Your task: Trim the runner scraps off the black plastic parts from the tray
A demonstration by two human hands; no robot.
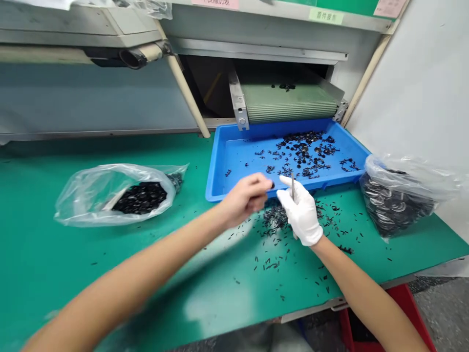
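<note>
My bare left hand [246, 198] is closed in a pinch, with a small round black part [272, 185] at its fingertips. Just to its right, my right hand [302, 212] wears a white glove and is closed around a thin metal tool [292, 188]. The tool stands nearly upright; its exact kind is not clear. Both hands are over the near edge of a blue tray [215, 166], where black discs and small branched black pieces [304, 151] lie. Below the hands, many short black scraps [276, 217] are scattered on the green tabletop.
A conveyor belt [289, 102] ends above the tray, with a few black parts on it. An open plastic bag of black parts [142, 198] lies at left. Another full bag [394, 203] stands at right. A red bin [406, 313] sits below the table edge.
</note>
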